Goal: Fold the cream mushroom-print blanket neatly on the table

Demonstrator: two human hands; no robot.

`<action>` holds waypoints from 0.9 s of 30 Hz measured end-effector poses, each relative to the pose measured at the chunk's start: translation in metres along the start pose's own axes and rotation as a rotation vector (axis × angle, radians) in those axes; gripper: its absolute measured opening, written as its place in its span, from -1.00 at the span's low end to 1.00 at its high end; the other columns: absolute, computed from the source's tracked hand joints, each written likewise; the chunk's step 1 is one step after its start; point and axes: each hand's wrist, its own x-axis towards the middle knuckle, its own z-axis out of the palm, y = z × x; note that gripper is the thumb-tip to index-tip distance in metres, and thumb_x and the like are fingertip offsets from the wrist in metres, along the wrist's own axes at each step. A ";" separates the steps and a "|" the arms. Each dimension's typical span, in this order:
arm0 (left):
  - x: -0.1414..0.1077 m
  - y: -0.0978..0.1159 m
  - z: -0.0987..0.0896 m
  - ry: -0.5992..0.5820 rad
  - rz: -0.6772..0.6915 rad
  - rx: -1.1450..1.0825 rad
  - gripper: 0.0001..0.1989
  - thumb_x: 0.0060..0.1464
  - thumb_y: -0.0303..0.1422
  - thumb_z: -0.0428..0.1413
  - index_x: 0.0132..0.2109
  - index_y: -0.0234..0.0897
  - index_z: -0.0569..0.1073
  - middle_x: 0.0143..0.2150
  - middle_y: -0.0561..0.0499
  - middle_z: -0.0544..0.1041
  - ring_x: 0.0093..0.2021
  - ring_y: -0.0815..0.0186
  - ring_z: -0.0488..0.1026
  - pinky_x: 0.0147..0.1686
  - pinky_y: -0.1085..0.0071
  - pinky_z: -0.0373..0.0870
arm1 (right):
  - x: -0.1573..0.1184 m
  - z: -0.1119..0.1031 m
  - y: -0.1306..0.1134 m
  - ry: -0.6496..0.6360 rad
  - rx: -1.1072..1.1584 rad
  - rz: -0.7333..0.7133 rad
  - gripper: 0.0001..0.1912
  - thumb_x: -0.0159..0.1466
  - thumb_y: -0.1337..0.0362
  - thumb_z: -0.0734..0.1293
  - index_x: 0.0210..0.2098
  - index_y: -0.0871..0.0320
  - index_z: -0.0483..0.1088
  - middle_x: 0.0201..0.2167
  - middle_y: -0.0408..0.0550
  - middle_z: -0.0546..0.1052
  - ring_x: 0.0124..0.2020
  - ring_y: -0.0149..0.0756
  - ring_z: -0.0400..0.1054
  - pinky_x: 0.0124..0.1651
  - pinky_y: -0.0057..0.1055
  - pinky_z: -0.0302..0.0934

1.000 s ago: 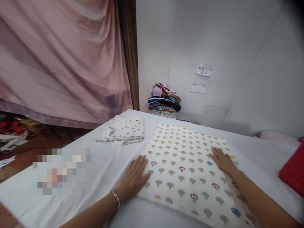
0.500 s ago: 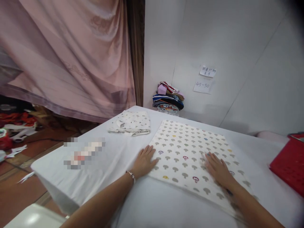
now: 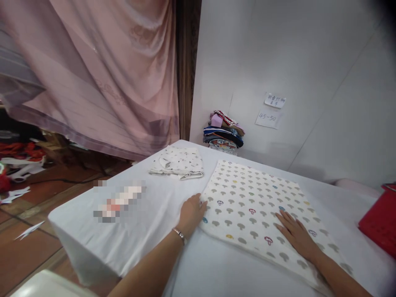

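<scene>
A white cloth with a mushroom print (image 3: 244, 202) lies spread flat on the white-covered table (image 3: 148, 218). At its left edge, my left hand (image 3: 192, 212) has its fingers bent around the border, with the thumb over the top; the fingertips are partly hidden. My right hand (image 3: 295, 233) rests flat on the cloth's right part, fingers stretched out. Farther back on the left sits a folded white cloth with small dark prints (image 3: 181, 161), touched by neither hand.
A red basket (image 3: 380, 220) stands at the right. Behind the table is a pile of folded textiles (image 3: 224, 130) by the wall. A pink curtain (image 3: 133, 74) hangs at the left. A blurred-out item (image 3: 119, 202) lies on the table's left side.
My left hand has gone from lying flat with fingers spread to bent fingers at the cloth's left edge. My right hand stays flat on the cloth. The view has shifted slightly.
</scene>
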 end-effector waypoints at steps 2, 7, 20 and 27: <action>-0.001 0.000 -0.002 -0.036 -0.025 0.008 -0.61 0.14 -0.25 -0.08 0.08 -0.31 0.29 -0.04 -0.13 0.46 -0.08 0.18 0.42 -0.12 0.29 0.28 | 0.001 -0.001 0.002 -0.012 0.005 0.012 -0.37 0.26 -0.16 -0.04 0.25 -0.15 0.07 0.32 -0.24 -0.07 0.33 -0.17 -0.26 0.31 -0.02 -0.20; -0.002 0.001 -0.003 -0.113 -0.049 0.008 -0.65 0.10 -0.29 -0.04 0.03 -0.27 0.26 -0.10 -0.10 0.48 -0.10 0.20 0.43 -0.15 0.33 0.26 | 0.022 -0.011 -0.023 -0.029 -0.016 0.073 -0.36 0.25 -0.15 -0.05 0.22 -0.09 0.14 0.31 -0.17 0.00 0.33 -0.11 -0.24 0.29 0.04 -0.22; -0.003 -0.006 0.002 -0.126 -0.068 -0.281 -0.45 0.04 -0.39 0.00 0.20 -0.27 0.15 0.11 -0.12 0.38 0.03 0.24 0.37 0.01 0.35 0.27 | 0.184 -0.037 -0.251 -0.174 0.033 -0.160 -0.35 0.33 0.00 -0.06 0.32 0.17 -0.13 0.36 -0.02 -0.20 0.35 -0.17 -0.38 0.31 -0.15 -0.36; -0.002 -0.007 0.006 -0.117 -0.022 -0.256 -0.49 0.00 -0.48 -0.01 0.15 -0.25 0.20 0.08 -0.12 0.33 -0.04 0.24 0.39 -0.08 0.38 0.33 | 0.231 -0.024 -0.261 -0.151 0.050 -0.132 -0.52 0.31 0.03 0.05 0.12 0.12 0.20 0.28 0.01 0.09 0.30 -0.12 -0.14 0.22 -0.11 -0.15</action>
